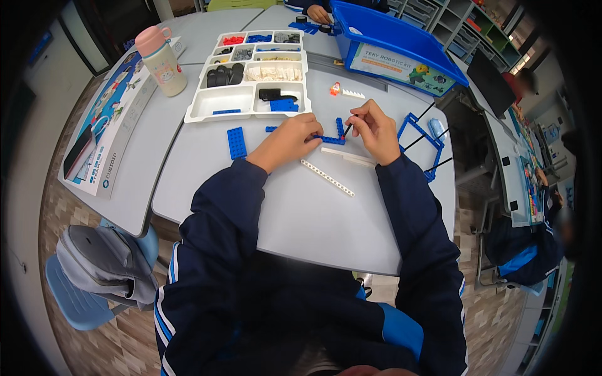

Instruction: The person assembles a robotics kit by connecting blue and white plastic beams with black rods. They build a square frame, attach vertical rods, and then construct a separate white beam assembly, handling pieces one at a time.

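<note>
My left hand (291, 141) is closed on a long blue building beam (329, 140) lying low over the table, its ends showing on both sides of the fingers. At its right end a shorter blue beam (339, 127) stands at an angle, with a small red piece at the corner. My right hand (375, 130) pinches a thin black axle (348, 130), whose lower end meets that corner. Close to the hands lie a white perforated beam (327, 178), another white beam (345, 155) partly under my right wrist, and a blue plate (236, 143).
Beyond my hands is a white sorting tray (251, 118) of parts. On the right lies a blue beam frame (437, 150) with black axles sticking out. A blue bin (401, 44), small figure (335, 89), pink-lidded bottle (162, 66) and printed box (119, 135) surround the workspace. A person's hand (318, 14) shows opposite.
</note>
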The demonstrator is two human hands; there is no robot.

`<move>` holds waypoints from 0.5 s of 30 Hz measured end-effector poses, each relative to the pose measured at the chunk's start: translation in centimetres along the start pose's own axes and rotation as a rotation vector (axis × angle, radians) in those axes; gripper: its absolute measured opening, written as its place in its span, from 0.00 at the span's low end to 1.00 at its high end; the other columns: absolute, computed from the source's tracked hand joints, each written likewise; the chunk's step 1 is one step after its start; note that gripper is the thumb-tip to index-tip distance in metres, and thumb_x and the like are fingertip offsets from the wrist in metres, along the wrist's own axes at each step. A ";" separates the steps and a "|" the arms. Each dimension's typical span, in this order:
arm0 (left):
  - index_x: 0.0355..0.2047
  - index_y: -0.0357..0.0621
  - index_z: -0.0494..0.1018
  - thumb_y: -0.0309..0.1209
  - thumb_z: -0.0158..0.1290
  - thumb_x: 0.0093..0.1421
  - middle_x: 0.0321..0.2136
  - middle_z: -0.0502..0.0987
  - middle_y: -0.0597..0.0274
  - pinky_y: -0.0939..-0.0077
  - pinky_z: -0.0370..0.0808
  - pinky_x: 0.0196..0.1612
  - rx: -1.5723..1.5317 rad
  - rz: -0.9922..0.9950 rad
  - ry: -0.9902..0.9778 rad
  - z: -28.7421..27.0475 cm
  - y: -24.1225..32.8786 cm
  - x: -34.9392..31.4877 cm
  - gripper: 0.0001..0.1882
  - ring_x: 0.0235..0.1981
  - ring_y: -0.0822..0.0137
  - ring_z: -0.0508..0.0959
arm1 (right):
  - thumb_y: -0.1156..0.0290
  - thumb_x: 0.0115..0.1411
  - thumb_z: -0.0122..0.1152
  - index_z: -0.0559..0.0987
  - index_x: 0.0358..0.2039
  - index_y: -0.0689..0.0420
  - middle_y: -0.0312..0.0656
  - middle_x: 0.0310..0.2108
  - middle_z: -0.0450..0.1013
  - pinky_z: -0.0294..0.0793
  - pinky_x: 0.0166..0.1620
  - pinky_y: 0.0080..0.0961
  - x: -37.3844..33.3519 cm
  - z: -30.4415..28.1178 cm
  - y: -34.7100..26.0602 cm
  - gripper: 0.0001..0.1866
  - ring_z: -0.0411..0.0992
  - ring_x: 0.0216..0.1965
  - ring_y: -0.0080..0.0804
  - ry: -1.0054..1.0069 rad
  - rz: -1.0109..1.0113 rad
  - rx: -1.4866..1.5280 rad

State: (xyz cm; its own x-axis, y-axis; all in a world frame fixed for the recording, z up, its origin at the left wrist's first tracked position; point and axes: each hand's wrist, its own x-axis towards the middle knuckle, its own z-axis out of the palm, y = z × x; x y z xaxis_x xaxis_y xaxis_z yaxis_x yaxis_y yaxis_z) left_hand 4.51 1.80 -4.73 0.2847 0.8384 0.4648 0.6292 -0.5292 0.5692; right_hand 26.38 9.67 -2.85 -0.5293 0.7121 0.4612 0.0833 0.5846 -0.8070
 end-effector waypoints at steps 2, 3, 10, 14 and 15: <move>0.37 0.37 0.75 0.25 0.58 0.58 0.32 0.72 0.58 0.71 0.74 0.36 0.016 0.002 0.001 0.0 0.4 0.1 0.07 0.30 0.64 0.76 | 0.76 0.64 0.59 0.74 0.38 0.62 0.41 0.30 0.79 0.71 0.33 0.18 0.2 -0.4 0.4 0.05 0.73 0.27 0.20 0.052 0.048 0.126; 0.37 0.37 0.75 0.26 0.58 0.59 0.33 0.72 0.58 0.71 0.74 0.36 -0.023 0.011 0.042 0.0 0.7 0.1 0.07 0.31 0.63 0.76 | 0.75 0.64 0.59 0.74 0.39 0.62 0.41 0.31 0.79 0.71 0.34 0.17 0.2 -0.6 0.7 0.05 0.74 0.27 0.20 0.073 0.084 0.188; 0.44 0.39 0.74 0.26 0.56 0.63 0.37 0.71 0.59 0.73 0.75 0.39 -0.162 0.009 0.240 0.2 1.5 0.9 0.10 0.34 0.66 0.76 | 0.66 0.68 0.56 0.73 0.42 0.61 0.45 0.34 0.78 0.69 0.33 0.17 0.3 -1.4 2.4 0.10 0.71 0.28 0.20 0.171 0.242 0.492; 0.52 0.41 0.72 0.25 0.57 0.62 0.40 0.72 0.58 0.76 0.77 0.43 -0.291 0.009 0.249 0.5 2.0 0.9 0.17 0.38 0.68 0.78 | 0.66 0.68 0.56 0.73 0.43 0.61 0.46 0.36 0.77 0.69 0.36 0.18 0.0 -1.3 2.8 0.11 0.70 0.29 0.20 0.144 0.256 0.679; 0.52 0.41 0.71 0.24 0.57 0.61 0.41 0.72 0.58 0.76 0.77 0.44 -0.295 0.013 0.255 0.6 2.1 0.9 0.18 0.38 0.68 0.78 | 0.66 0.69 0.56 0.73 0.43 0.61 0.45 0.36 0.76 0.69 0.36 0.18 0.0 -1.3 2.9 0.11 0.70 0.30 0.20 0.142 0.282 0.715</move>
State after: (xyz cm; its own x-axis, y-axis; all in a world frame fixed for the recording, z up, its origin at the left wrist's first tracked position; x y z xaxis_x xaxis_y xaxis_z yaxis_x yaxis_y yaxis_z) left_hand 6.49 1.52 -3.52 0.0787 0.7916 0.6059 0.3815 -0.5854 0.7153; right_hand 27.71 11.89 -4.70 -0.4517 0.8679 0.2068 -0.3909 0.0159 -0.9203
